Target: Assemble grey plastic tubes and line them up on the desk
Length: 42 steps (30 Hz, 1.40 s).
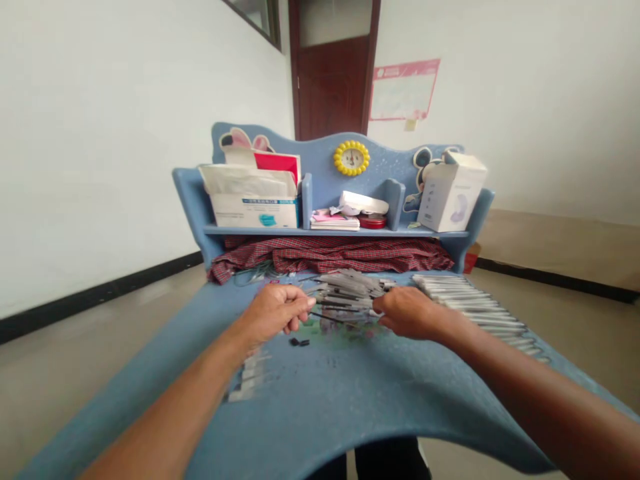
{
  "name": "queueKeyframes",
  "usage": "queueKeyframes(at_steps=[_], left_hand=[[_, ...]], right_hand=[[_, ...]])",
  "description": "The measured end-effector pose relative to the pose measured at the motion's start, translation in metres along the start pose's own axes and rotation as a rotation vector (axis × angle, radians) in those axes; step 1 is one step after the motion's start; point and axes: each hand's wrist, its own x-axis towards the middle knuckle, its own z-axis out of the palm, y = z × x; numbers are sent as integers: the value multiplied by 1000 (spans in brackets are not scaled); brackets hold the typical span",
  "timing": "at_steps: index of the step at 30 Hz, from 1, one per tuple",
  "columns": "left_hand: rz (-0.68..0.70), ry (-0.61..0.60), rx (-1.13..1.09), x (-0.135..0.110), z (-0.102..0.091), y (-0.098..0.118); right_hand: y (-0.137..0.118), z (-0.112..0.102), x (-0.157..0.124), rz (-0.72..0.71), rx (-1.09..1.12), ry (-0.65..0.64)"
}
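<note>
My left hand [276, 312] is closed in a pinch on the left end of a thin dark pen refill [334, 319]. My right hand [407, 311] is closed at the other end, beside a loose pile of grey pen barrels [347, 288] in the middle of the blue desk [320, 393]. A small black cap [299, 343] lies on the desk just below my left hand. A neat row of grey pens [475, 308] runs along the right side. More grey pens [250, 377] lie partly hidden under my left forearm.
A red plaid cloth [330, 255] lies at the back of the desk under the shelf. The shelf holds a mask box [256, 210], papers [334, 220], a white box [450, 193] and a small yellow clock [351, 158]. A brown door [333, 87] stands behind.
</note>
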Motion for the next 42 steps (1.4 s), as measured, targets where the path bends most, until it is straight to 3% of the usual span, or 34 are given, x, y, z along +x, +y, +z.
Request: queueKeyframes(at_steps=[3,8,17,34,42], left_hand=[[2,34,77,-2,-8,-3],[27,-23,261,-5,-19,-6],[125,23,468,-3,-14,-11],[179,0,574,-3,-6,-14],[255,48,614,0,1,-22]], right_hand=[[-13,0,17,-29,17,14],[-30,-3,33,-71,34,32],[-13,11,61,85,-3,32],[-14,17,76,55,110,-35],[-11,15,74,-24,158,-53]])
